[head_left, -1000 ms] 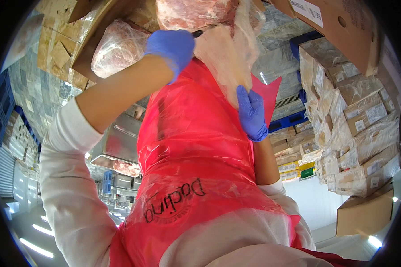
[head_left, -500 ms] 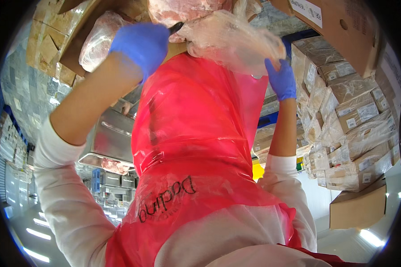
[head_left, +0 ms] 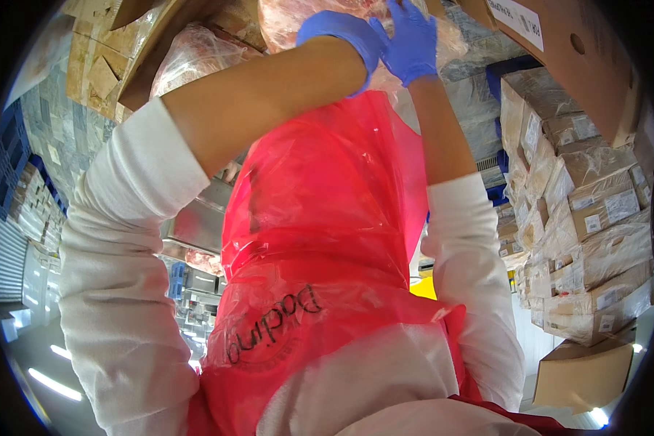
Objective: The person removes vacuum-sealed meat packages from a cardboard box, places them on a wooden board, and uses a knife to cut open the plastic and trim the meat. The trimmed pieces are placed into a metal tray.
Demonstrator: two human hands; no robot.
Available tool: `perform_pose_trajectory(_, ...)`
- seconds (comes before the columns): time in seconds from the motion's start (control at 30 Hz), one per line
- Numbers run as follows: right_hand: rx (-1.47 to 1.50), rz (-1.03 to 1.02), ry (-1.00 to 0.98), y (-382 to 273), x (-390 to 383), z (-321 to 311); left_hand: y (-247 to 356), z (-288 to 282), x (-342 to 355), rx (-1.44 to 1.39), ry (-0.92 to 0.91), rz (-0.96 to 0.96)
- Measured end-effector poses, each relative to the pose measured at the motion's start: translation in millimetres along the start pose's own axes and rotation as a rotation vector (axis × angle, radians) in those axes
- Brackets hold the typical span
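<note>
Plastic-wrapped meat (head_left: 287, 18) just beyond top of red apron (head_left: 320, 189); left hand (head_left: 345, 25) over it, finger closure hidden, cannot tell; right hand (head_left: 410, 47) just beside left, fingers partly spread. Step, as judged: handling the film (head_left: 452, 43); next move would call for firm hold. Dark handwriting (head_left: 272, 323) across apron; white printed label (head_left: 517, 22) on carton (head_left: 559, 62), beyond and right of apron

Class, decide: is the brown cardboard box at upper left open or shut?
Open: the brown cardboard box shows film-wrapped pink meat inside.
</note>
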State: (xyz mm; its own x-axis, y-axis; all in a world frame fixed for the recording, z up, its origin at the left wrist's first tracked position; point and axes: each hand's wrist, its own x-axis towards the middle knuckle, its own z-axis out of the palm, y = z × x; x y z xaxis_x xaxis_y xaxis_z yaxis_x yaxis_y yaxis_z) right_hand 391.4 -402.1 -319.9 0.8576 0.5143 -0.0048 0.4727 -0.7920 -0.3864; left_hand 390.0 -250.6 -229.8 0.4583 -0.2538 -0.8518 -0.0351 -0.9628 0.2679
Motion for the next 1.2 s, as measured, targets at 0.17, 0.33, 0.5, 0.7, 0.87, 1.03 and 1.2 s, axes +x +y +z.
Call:
perform_pose_trajectory(0.17, 0.202, 0.487, -0.569, 26.8, -54.1, 28.3, -13.9, -50.5, -11.3, 0.133, -0.123, 0.186)
perform_pose_trajectory(0.33, 0.152, 0.496, -0.944, -3.7, -78.7, 26.2, -30.2, -41.0, 12.2, 0.203, -0.082, 0.178)
perform_pose_trajectory(0.5, 0.486, 0.652, -0.792, -25.3, -89.5, 41.6, -41.2, -43.8, 8.9, 0.213, 0.024, 0.082)
perform_pose_trajectory(0.7, 0.980, 0.851, -0.807, -35.2, -96.6, 23.2, -84.3, -39.3, 4.4, 0.269, -0.021, 0.070)
perform_pose_trajectory(0.87, 0.993, 0.641, -0.515, -48.9, -114.8, 30.7, -121.9, -38.5, 17.7, 0.193, -0.012, 0.143)
perform_pose_trajectory(1.03, 0.978, 0.525, -0.588, -63.8, -109.9, 39.7, -154.9, -25.5, -3.1, 0.178, 0.079, 0.217)
perform_pose_trajectory(1.2, 0.771, 0.536, -0.444, -61.9, -125.1, 38.6, -88.1, 15.7, -46.5, 0.367, 0.173, 0.247)
